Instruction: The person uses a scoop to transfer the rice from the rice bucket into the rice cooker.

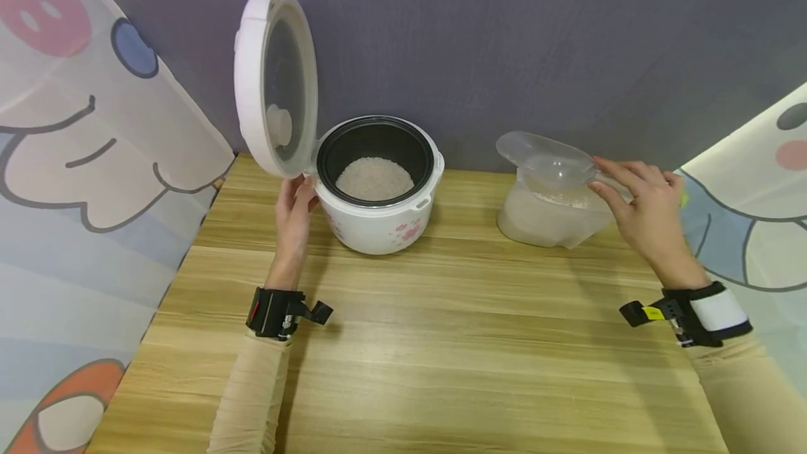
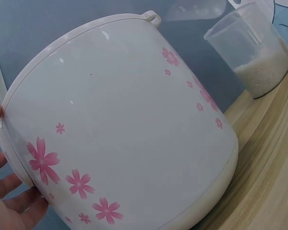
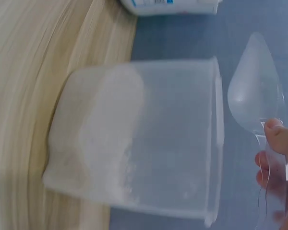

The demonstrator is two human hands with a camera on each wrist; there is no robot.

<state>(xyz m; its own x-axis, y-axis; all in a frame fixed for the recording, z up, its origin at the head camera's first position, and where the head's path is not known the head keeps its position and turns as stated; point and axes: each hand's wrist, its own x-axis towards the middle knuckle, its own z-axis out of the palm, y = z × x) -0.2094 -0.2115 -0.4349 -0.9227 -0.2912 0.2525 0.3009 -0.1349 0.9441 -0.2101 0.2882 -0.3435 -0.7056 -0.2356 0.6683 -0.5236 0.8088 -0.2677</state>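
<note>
A white rice cooker with pink flowers stands toward the back of the table, its lid raised on the left. White rice lies in its dark inner pot. My left hand grips the cooker's left side by the hinge, thumb near the rim and fingers lower down. With my right hand I hold a clear plastic scoop by its handle. The scoop's bowl looks empty and is above a translucent container partly filled with rice.
The wooden table meets a dark grey wall right behind the cooker and container. Sheets with cartoon prints hang at the left and right sides.
</note>
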